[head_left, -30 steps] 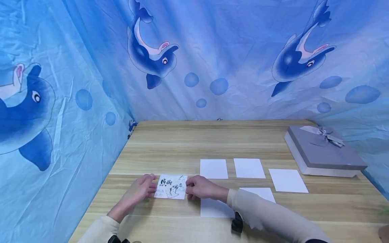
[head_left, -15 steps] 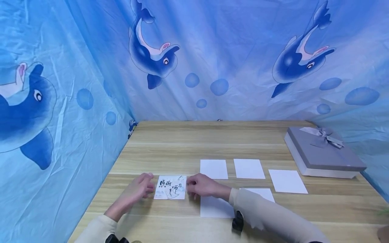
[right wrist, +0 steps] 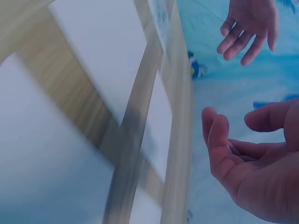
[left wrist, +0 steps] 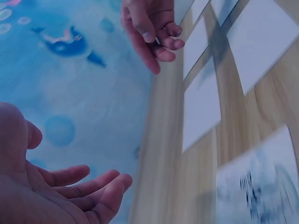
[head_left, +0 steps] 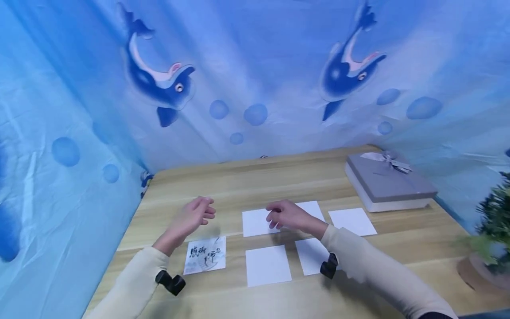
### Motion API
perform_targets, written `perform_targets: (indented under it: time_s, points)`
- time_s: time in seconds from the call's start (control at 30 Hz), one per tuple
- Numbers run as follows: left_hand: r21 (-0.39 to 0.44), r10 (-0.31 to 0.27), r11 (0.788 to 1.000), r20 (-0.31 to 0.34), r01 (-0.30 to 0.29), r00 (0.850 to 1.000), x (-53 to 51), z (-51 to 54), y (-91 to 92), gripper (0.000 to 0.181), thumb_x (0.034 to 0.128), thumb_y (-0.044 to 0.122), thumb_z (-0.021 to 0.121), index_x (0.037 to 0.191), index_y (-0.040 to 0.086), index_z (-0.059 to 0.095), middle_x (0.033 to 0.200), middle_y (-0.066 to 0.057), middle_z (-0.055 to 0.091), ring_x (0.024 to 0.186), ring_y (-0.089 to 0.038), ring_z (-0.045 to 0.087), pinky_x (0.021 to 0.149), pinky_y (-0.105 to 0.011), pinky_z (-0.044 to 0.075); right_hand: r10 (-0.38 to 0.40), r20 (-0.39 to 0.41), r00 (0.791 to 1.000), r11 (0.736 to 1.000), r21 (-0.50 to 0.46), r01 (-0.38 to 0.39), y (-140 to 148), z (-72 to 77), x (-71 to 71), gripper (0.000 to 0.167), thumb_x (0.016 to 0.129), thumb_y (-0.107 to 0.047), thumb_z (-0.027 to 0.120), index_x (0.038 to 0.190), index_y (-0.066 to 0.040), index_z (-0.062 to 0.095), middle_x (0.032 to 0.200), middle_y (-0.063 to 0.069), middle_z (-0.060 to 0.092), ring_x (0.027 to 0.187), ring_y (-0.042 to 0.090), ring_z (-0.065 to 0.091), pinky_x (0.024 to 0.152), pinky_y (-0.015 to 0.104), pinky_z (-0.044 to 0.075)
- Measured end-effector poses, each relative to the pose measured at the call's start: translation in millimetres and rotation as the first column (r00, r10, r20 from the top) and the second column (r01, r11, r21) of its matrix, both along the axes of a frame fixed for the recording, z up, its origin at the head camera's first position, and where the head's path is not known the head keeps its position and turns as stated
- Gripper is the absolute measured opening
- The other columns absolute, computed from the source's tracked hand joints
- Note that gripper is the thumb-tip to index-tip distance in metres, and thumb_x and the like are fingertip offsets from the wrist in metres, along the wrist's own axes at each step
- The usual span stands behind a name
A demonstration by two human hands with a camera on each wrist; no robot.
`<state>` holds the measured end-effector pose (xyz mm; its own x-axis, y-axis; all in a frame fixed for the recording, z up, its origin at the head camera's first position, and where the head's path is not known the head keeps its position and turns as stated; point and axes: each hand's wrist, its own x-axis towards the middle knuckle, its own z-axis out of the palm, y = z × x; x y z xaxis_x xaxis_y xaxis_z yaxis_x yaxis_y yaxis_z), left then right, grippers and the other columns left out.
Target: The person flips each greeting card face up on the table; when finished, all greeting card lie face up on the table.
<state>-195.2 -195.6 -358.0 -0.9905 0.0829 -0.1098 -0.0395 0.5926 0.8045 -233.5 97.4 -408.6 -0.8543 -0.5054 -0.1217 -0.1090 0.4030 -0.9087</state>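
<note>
A printed card (head_left: 205,255) with dark characters lies flat at the left of the wooden table; its corner also shows in the left wrist view (left wrist: 261,186). Above and behind it hangs the left hand (head_left: 191,218), fingers relaxed and holding nothing. The right hand (head_left: 291,215) hovers over the back row of white cards, fingers loosely bent with nothing in them, and partly hides a white card (head_left: 255,223) and its neighbour (head_left: 312,209). In the front row lie a white card (head_left: 268,266) and another (head_left: 312,257), the latter partly behind the right forearm.
A further white card (head_left: 352,221) lies to the right. A grey lidded box (head_left: 392,181) with a ribbon bow stands at the back right of the table (head_left: 223,186). A potted plant (head_left: 494,235) is at the right edge. A blue dolphin-print curtain (head_left: 255,66) hangs behind.
Both hands have lifted away from beside the printed card, the right one moving right over the white cards. The head view has shifted, bringing the plant into sight.
</note>
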Motion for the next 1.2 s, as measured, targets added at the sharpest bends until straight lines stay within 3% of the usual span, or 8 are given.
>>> perform_targets:
  time_s: [0.2, 0.33, 0.47, 0.6, 0.83, 0.9, 1.07, 1.2]
  points:
    - [0.066, -0.093, 0.994, 0.057, 0.089, 0.994, -37.7, -24.5, 42.8, 0.052, 0.1061, 0.034, 0.03, 0.137, -0.005, 0.045, 0.12, -0.027, 0.06, 0.107, -0.035, 0.063, 0.088, -0.042, 0.056, -0.112, 0.012, 0.994, 0.994, 0.003, 0.112, 34, -8.2, 1.8, 0.041, 0.096, -0.004, 0.047, 0.134, 0.013, 0.048, 0.105, 0.021, 0.068, 0.091, 0.028, 0.069, 0.079, 0.043, 0.059]
    - [0.056, -0.098, 0.994, 0.093, 0.094, 0.991, -44.3, -39.1, 49.4, 0.05, 0.1047, 0.031, 0.031, 0.136, -0.005, 0.047, 0.113, -0.023, 0.061, 0.101, -0.032, 0.063, 0.088, -0.044, 0.055, -0.16, 0.013, 0.987, 0.987, 0.036, 0.16, 43, -12.9, -2.6, 0.04, 0.096, -0.003, 0.048, 0.133, 0.012, 0.049, 0.105, 0.02, 0.068, 0.091, 0.028, 0.069, 0.079, 0.04, 0.059]
    - [0.056, -0.08, 0.996, 0.106, 0.074, 0.991, -47.8, -49.6, 50.1, 0.046, 0.1026, 0.024, 0.034, 0.134, -0.006, 0.048, 0.09, -0.011, 0.057, 0.081, -0.023, 0.056, 0.073, -0.037, 0.052, -0.201, 0.016, 0.98, 0.978, 0.052, 0.2, 50, -16.2, -6.9, 0.042, 0.096, -0.004, 0.051, 0.135, 0.012, 0.048, 0.11, 0.021, 0.068, 0.094, 0.028, 0.069, 0.079, 0.036, 0.06]
    - [0.118, -0.08, 0.991, 0.137, 0.064, 0.987, -51.1, -56.6, 52.5, 0.047, 0.1026, 0.023, 0.035, 0.138, -0.007, 0.043, 0.084, -0.007, 0.051, 0.074, -0.02, 0.05, 0.069, -0.033, 0.048, -0.201, 0.026, 0.979, 0.979, 0.029, 0.2, 53, -17.8, -10.8, 0.043, 0.097, -0.004, 0.053, 0.136, 0.012, 0.047, 0.116, 0.022, 0.067, 0.099, 0.03, 0.068, 0.081, 0.035, 0.059]
    - [0.128, -0.061, 0.991, 0.162, 0.04, 0.985, -50.2, -62.8, 62.1, 0.055, 0.1043, 0.03, 0.033, 0.145, -0.007, 0.032, 0.136, -0.026, 0.044, 0.123, -0.039, 0.047, 0.094, -0.048, 0.052, -0.17, 0.064, 0.983, 0.985, 0.011, 0.17, 41, -23.9, -21.4, 0.045, 0.092, -0.003, 0.055, 0.135, 0.011, 0.049, 0.112, 0.02, 0.068, 0.097, 0.029, 0.068, 0.08, 0.034, 0.059]
    - [0.119, -0.047, 0.993, 0.16, 0.028, 0.986, -49.4, -62.7, 62.5, 0.055, 0.1041, 0.031, 0.034, 0.145, -0.006, 0.032, 0.139, -0.027, 0.043, 0.123, -0.04, 0.049, 0.093, -0.048, 0.053, -0.162, 0.086, 0.983, 0.987, 0.006, 0.162, 34, -25.3, -23.6, 0.046, 0.09, -0.001, 0.054, 0.134, 0.012, 0.05, 0.109, 0.021, 0.068, 0.096, 0.029, 0.069, 0.08, 0.034, 0.06]
    - [0.138, -0.018, 0.99, 0.158, -0.004, 0.987, -42.0, -63.5, 65.1, 0.05, 0.1021, 0.027, 0.037, 0.14, -0.007, 0.039, 0.135, -0.027, 0.046, 0.092, -0.035, 0.061, 0.086, -0.045, 0.056, -0.149, 0.134, 0.98, 0.988, -0.01, 0.152, 21, -27.9, -23.6, 0.045, 0.09, 0.001, 0.053, 0.133, 0.015, 0.048, 0.107, 0.021, 0.068, 0.093, 0.028, 0.069, 0.08, 0.035, 0.06]
    - [0.169, -0.004, 0.985, 0.152, -0.023, 0.988, -37.7, -63.7, 68.2, 0.046, 0.1002, 0.024, 0.039, 0.135, -0.006, 0.045, 0.129, -0.026, 0.049, 0.073, -0.025, 0.055, 0.081, -0.043, 0.057, -0.166, 0.135, 0.977, 0.986, -0.003, 0.168, 15, -29.3, -24.6, 0.046, 0.089, 0.001, 0.051, 0.133, 0.015, 0.048, 0.107, 0.02, 0.068, 0.093, 0.026, 0.069, 0.081, 0.035, 0.06]
